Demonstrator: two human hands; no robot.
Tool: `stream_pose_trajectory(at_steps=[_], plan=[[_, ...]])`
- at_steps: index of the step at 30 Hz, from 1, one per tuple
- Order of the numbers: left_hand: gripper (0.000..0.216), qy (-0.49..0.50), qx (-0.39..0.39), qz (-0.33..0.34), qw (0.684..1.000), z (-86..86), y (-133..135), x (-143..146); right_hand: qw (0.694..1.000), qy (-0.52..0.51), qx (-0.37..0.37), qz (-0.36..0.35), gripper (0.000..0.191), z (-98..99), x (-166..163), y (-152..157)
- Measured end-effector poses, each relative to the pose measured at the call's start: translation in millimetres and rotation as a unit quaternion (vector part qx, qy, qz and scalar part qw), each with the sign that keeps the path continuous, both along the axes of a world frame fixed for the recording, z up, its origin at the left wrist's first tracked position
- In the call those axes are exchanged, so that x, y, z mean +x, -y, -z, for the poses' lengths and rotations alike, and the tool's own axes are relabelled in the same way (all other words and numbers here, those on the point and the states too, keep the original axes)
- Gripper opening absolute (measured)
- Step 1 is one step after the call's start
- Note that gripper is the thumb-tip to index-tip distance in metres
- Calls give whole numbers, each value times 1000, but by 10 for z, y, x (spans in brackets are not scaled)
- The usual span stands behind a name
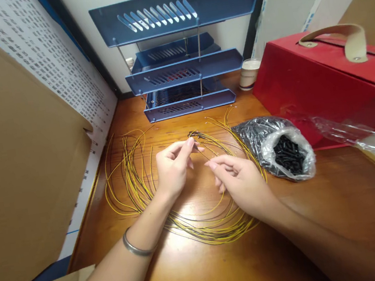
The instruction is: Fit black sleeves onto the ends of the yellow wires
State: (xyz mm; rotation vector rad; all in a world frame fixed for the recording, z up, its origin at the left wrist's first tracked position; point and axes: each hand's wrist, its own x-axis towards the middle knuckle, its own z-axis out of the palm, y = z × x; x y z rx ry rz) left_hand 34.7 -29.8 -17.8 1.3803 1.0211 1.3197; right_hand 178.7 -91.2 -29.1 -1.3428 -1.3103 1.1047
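Note:
My left hand (pixel 176 165) pinches a thin wire near the middle of the table, its fingertips close to a cluster of small black pieces on the wire ends. My right hand (pixel 238 177) is closed on a wire too, a little lower and to the right. A short stretch of wire runs between the two hands. Beneath and around them lies a loose coil of yellow and black wires (pixel 217 236), spread in a wide ring. To the right, an open clear plastic bag (pixel 267 147) holds many small black pieces (pixel 287 155).
A blue tiered tray rack (pixel 184 72) stands at the back. Beside it are a paper cup (pixel 249 74) and a red box (pixel 310 87) with a beige handle. Cardboard (pixel 18 153) rises along the left side. The wooden table (pixel 355 209) ends at the front.

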Motion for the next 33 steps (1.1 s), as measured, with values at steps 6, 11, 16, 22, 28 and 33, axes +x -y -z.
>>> stream_pose_trajectory(at_steps=[6, 11, 16, 22, 28, 33], plan=[[31, 3, 4, 14, 1000, 6, 11, -4, 1000, -1, 4, 3, 25, -6, -8, 12], [31, -4, 4, 20, 1000, 1, 20, -3, 1000, -3, 4, 3, 26, 12, 2, 11], [30, -6, 2, 27, 1000, 0, 15, -4, 1000, 14, 14, -1, 27, 4, 8, 9], [28, 0, 3, 47, 999, -2, 48, 18, 1000, 1, 13, -2, 23, 13, 4, 4], [28, 9, 12, 74, 997, 0, 85, 24, 999, 4, 39, 12, 23, 25, 13, 1], [24, 26, 24, 101, 994, 1, 82, 17, 997, 11, 69, 13, 20, 16, 10, 5]])
